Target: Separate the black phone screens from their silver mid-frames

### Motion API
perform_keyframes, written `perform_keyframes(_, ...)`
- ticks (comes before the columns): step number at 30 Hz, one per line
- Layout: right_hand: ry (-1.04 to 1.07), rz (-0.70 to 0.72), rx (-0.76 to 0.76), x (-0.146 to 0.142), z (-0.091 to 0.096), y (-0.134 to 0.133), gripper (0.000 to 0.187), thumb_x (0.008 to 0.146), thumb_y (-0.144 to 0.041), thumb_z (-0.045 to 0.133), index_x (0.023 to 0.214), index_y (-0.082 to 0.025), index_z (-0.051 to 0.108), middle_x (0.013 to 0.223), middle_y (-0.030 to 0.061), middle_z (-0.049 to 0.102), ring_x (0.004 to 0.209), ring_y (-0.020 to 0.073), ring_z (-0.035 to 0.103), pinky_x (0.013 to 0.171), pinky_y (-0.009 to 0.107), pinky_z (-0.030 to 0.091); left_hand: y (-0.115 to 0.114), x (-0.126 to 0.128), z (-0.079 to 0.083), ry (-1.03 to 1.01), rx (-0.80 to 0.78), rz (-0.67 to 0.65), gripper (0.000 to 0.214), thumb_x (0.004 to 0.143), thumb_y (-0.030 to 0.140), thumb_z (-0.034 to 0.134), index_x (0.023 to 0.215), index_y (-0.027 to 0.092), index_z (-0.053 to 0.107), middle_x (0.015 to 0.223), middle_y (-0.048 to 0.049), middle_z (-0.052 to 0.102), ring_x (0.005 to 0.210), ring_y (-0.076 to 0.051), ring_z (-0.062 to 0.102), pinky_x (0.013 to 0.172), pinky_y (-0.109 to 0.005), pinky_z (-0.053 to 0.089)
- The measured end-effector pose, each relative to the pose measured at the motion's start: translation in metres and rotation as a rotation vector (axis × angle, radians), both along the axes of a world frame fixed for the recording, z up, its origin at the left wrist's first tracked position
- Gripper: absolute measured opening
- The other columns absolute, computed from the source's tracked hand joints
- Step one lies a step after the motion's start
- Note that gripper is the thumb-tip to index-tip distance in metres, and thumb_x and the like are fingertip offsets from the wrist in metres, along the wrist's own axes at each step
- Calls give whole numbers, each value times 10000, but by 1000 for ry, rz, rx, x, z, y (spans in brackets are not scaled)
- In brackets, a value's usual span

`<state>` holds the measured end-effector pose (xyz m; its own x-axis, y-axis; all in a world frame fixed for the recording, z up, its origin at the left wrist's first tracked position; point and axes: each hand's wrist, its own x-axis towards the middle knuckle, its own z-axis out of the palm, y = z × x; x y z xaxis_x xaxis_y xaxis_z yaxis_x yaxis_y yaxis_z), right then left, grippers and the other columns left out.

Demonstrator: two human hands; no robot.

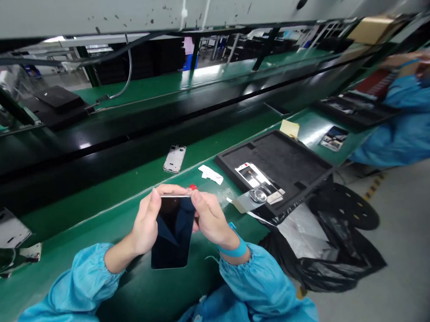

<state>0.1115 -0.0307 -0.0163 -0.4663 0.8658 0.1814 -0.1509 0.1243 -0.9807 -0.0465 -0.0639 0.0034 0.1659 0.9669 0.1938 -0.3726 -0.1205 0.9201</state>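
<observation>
Between my two hands is a dark phone point(173, 234), its black glassy face turned toward me and its lower end near the green bench. My left hand point(147, 216) is closed on the upper left corner, thumb along the edge. At the upper right corner, my right hand point(210, 214) pinches the phone, and a blue band circles that wrist. Something small and red point(192, 187) shows by the right fingertips; I cannot make out what it is. Just beyond lies a torn white piece of paper point(211, 174). Further off rests a pale phone frame point(175, 158).
To the right, a black foam tray point(291, 158) holds a white phone part point(254, 175), with a round metal piece point(258, 195) at its edge. A black plastic bag point(327, 270) hangs below. A co-worker's blue sleeve point(406, 134) is at far right. Another pale frame point(8, 229) lies left.
</observation>
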Motion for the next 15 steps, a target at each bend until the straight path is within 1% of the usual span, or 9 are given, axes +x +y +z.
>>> perform_keyframes(3,-14,-7,28,5,0,-6,791,1026,-837,455,1006,-127,803,429,-39,502,337,119,444,337,231,319,-4,0,-1,38,38,14,583,1086,684,478,1221,196,768,1052,-108,853,797,-260,829,739,-365,669)
perform_keyframes(5,-32,-4,74,9,2,-7,750,1046,-804,460,971,-138,798,429,-37,513,337,117,455,345,232,316,-6,0,-3,56,73,8,579,1109,662,434,1277,207,749,1000,-92,856,775,-251,828,713,-345,656)
perform_keyframes(7,-46,3,118,12,5,-5,729,1054,-790,461,876,-155,772,426,-34,517,332,113,455,351,233,308,-8,0,-7,94,116,28,567,1133,627,397,1316,214,739,1026,-87,858,778,-232,826,720,-324,644)
perform_keyframes(8,-53,2,132,12,5,-3,727,1050,-792,465,795,-167,736,423,-30,517,329,110,450,353,235,300,-8,0,-10,133,143,59,553,1143,601,392,1321,215,745,1089,-93,856,831,-226,830,764,-318,643)
perform_keyframes(10,-59,-21,144,9,5,1,740,1028,-807,490,629,-196,609,410,-26,497,330,103,431,363,242,286,-8,1,-15,232,206,139,514,1152,551,416,1298,210,773,1232,-105,831,1000,-229,823,895,-316,631)
perform_keyframes(11,-58,-43,148,6,5,4,747,1009,-816,517,578,-206,547,407,-28,477,342,98,414,376,247,282,-6,2,-18,280,235,180,494,1152,528,435,1274,205,788,1274,-109,819,1079,-233,809,961,-318,615)
perform_keyframes(13,-42,-99,153,-2,2,7,752,954,-833,596,543,-210,498,422,-41,428,385,87,366,408,253,269,-3,3,-22,347,276,243,475,1149,508,461,1223,195,810,1266,-113,821,1167,-242,783,1042,-327,587)
perform_keyframes(15,-9,-159,144,-8,-2,9,745,895,-846,666,550,-203,515,456,-57,379,438,79,313,434,252,247,1,4,-22,371,285,265,487,1137,530,477,1188,190,821,1246,-121,826,1180,-257,779,1064,-348,584)
